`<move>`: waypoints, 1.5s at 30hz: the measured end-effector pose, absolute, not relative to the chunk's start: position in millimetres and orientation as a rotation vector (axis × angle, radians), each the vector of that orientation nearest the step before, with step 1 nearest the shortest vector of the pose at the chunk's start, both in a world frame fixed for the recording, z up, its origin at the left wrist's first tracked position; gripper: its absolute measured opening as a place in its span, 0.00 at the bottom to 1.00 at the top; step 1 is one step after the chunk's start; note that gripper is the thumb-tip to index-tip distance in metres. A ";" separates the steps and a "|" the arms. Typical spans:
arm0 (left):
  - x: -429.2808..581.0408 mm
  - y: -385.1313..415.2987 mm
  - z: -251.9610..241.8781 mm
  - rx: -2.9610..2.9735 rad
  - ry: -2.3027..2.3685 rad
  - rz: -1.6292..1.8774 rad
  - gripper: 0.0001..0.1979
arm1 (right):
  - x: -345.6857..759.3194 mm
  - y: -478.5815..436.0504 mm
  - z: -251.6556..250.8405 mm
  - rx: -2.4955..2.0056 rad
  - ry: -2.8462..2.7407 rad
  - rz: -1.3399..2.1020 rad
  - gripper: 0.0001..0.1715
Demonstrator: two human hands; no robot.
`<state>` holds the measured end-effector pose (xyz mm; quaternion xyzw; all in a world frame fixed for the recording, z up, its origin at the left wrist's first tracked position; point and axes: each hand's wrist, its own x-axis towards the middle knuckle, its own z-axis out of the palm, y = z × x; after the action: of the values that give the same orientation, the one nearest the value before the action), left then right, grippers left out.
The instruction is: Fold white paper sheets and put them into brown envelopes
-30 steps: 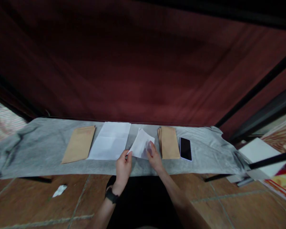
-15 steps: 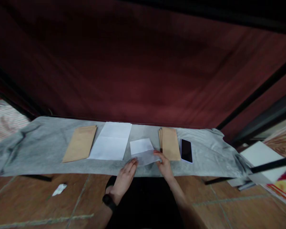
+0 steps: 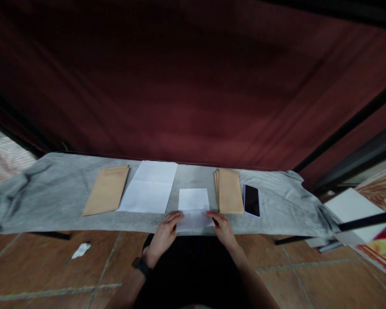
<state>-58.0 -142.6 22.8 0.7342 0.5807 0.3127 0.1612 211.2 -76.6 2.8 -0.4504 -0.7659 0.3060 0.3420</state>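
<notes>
A white sheet of paper (image 3: 193, 199) lies in front of me on the grey cloth, its near part folded and raised toward me. My left hand (image 3: 167, 231) grips the left edge of the sheet, thumb and fingers together, with a dark band on the wrist. At the right edge, my right hand (image 3: 221, 227) pinches the same sheet. To the left lie larger white sheets (image 3: 149, 189) with a crease across them. Several brown envelopes (image 3: 230, 191) are stacked just beyond my right hand.
More brown envelopes (image 3: 107, 191) lie at the left of the cloth-covered table (image 3: 61, 184). A phone (image 3: 251, 201) rests right of the envelope stack. Behind the table hangs a dark red curtain (image 3: 193, 107). A crumpled white scrap (image 3: 81, 250) is on the tiled floor.
The sheet between my hands has turned from slanted to nearly square with me. My left hand has moved slightly left, and my right hand sits a little lower on its edge.
</notes>
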 end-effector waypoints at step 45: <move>-23.6 -51.8 47.4 1.685 2.464 0.203 0.23 | 136.1 -17.4 24.3 -1.905 -2.102 0.156 0.25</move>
<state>-23.6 -51.8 47.4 0.5616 0.8213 0.0677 0.0746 136.1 -17.4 24.3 -0.6629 -0.7315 0.0543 0.1499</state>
